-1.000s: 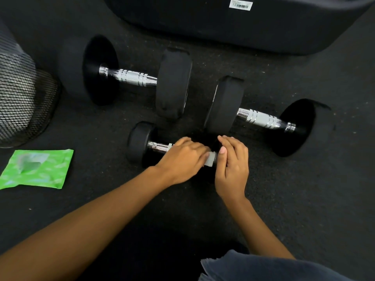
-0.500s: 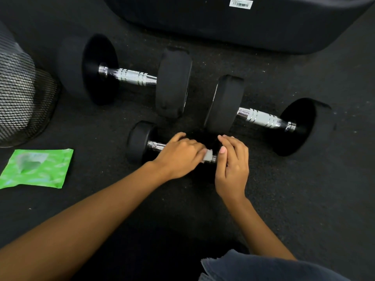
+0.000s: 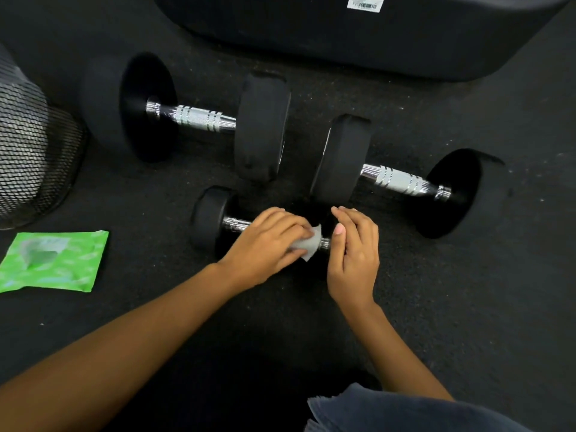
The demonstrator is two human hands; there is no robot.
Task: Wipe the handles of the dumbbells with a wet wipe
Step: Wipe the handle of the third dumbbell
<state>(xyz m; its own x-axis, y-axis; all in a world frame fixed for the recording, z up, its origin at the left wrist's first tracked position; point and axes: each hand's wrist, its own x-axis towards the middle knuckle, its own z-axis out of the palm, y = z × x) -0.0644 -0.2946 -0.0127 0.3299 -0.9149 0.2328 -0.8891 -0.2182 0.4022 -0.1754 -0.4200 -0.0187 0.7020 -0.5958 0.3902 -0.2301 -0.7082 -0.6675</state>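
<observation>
A small black dumbbell (image 3: 212,218) lies on the dark floor right in front of me. My left hand (image 3: 269,244) grips a white wet wipe (image 3: 308,244) wrapped round its chrome handle. My right hand (image 3: 353,254) curls over the dumbbell's right head, which it hides. Two larger dumbbells lie beyond: one at the left (image 3: 196,116) and one at the right (image 3: 402,179), both with bare chrome handles.
A green wet-wipe pack (image 3: 53,261) lies on the floor at the left. A black mesh bin (image 3: 31,163) stands at the far left. A large black padded object (image 3: 358,39) with a barcode label spans the back. Dark cloth (image 3: 405,410) covers my knee at the bottom.
My left hand has slid the wipe a little along the small dumbbell's handle, and more of the wipe shows now. My right hand has stayed on the right head.
</observation>
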